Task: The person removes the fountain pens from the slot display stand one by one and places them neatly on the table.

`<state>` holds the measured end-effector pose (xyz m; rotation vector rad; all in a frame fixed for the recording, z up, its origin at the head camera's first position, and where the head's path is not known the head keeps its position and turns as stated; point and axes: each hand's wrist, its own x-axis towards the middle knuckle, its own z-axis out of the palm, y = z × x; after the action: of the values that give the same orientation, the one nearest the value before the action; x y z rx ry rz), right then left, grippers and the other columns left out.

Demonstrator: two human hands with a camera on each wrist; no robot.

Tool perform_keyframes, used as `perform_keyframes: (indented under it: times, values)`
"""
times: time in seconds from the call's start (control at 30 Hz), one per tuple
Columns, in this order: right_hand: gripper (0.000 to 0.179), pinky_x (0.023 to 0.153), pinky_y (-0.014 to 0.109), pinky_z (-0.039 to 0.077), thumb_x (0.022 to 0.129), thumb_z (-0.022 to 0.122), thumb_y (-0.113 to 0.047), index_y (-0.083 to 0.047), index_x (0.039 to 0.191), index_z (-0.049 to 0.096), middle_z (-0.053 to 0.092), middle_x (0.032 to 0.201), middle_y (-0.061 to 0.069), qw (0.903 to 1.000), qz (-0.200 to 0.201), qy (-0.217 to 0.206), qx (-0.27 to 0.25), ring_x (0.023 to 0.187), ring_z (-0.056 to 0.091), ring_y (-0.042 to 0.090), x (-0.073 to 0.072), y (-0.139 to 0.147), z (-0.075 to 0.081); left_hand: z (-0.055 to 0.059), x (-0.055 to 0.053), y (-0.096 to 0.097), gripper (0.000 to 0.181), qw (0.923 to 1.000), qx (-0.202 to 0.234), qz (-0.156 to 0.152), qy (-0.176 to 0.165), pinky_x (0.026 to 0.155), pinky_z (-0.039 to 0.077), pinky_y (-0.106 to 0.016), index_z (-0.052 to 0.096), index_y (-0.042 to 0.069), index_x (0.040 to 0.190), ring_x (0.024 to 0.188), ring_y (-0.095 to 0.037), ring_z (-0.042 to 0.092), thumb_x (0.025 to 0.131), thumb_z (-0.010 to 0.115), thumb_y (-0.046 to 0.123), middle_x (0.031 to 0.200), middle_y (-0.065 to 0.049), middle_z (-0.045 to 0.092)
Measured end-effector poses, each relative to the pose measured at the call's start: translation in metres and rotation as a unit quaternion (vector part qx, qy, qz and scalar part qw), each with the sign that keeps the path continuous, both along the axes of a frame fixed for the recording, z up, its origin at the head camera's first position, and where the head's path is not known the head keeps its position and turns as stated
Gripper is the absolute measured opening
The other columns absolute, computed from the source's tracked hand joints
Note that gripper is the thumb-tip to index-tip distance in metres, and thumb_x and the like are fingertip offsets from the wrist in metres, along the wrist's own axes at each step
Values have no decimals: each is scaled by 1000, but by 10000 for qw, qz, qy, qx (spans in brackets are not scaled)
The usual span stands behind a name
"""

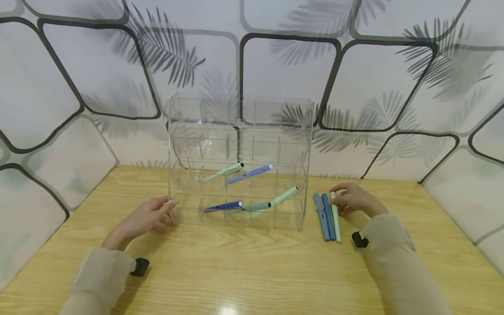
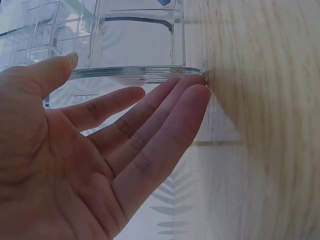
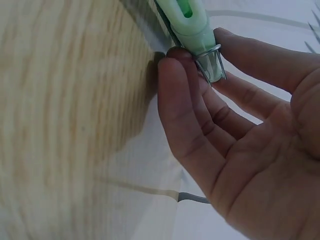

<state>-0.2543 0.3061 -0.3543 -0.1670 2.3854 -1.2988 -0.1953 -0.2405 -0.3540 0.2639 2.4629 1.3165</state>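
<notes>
My right hand point(image 1: 357, 199) pinches the upper end of a light green pen point(image 1: 336, 221) between thumb and fingers; the right wrist view shows the metal clip at that end of the pen. Beside it on the table lie a blue pen point(image 1: 328, 216) and a grey-blue pen point(image 1: 320, 216), side by side. Over on the left, my left hand point(image 1: 145, 218) touches the lower left side of a clear tiered rack point(image 1: 170, 153), its fingers fairly straight and the thumb apart. Several pens, among them a dark blue pen point(image 1: 222, 206), lean in the rack's two lower tiers.
The rack stands on a light wooden table point(image 1: 236, 271), close to a patterned wall point(image 1: 287, 74) behind it. Its two upper tiers hold no pens. A black wrist piece point(image 1: 140, 267) shows by the left cuff, another point(image 1: 360, 239) by the right.
</notes>
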Motion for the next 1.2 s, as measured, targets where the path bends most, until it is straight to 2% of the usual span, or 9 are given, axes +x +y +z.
perform_keyframes:
  times: [0.17, 0.37, 0.53, 0.7, 0.83, 0.93, 1.2]
  values:
    - [46, 68, 35, 62, 99, 57, 0, 22, 135, 41, 67, 88, 10, 9998, 15, 169, 68, 73, 64, 19, -2, 1, 4, 1, 0, -1, 73, 10000, -24, 59, -27, 79, 62, -45, 19, -21, 150, 108, -40, 64, 112, 37, 38, 121, -29, 58]
    - [45, 73, 38, 62, 100, 58, -3, 21, 136, 43, 68, 94, 14, 9987, 45, 443, 237, 78, 66, 24, 1, 6, 15, 1, -1, 2, 70, 10000, 62, 36, 4, 79, 62, -45, 23, -21, 149, 107, -40, 64, 112, 39, 36, 116, -26, 60]
    - [49, 79, 42, 62, 102, 59, -8, 19, 139, 42, 68, 105, 22, 9961, 48, 777, 420, 88, 68, 30, 5, 3, 31, 1, -2, 2, 70, 10000, 46, 0, -26, 78, 62, -45, 24, -20, 149, 107, -40, 65, 112, 39, 37, 113, -23, 61]
    - [43, 79, 42, 62, 104, 58, -9, 17, 137, 47, 70, 105, 17, 9909, 59, 1258, 470, 85, 68, 23, 9, -7, 52, 1, -2, 0, 71, 10000, 48, -9, -87, 79, 61, -46, 24, -19, 149, 108, -40, 64, 112, 37, 39, 113, -23, 60]
    - [40, 79, 40, 62, 104, 58, -10, 14, 135, 51, 70, 105, 14, 9880, 81, 1494, 390, 84, 67, 17, 13, -17, 69, 1, -2, -1, 69, 10000, 50, 4, -74, 79, 61, -45, 25, -19, 149, 107, -40, 64, 112, 37, 38, 113, -23, 60]
    - [38, 79, 38, 62, 104, 59, -9, 13, 134, 53, 69, 108, 17, 9864, 88, 1610, 324, 85, 68, 16, 18, -25, 80, 1, -2, -1, 70, 9999, 74, -2, -79, 79, 61, -45, 24, -20, 149, 108, -40, 64, 112, 37, 38, 116, -25, 59]
    - [36, 81, 33, 61, 102, 61, -7, 11, 132, 57, 67, 117, 22, 9817, 172, 1891, -164, 90, 70, 15, 28, -41, 96, 1, -2, 0, 71, 9999, 75, 16, -87, 79, 61, -45, 23, -20, 149, 108, -40, 64, 112, 38, 38, 119, -26, 58]
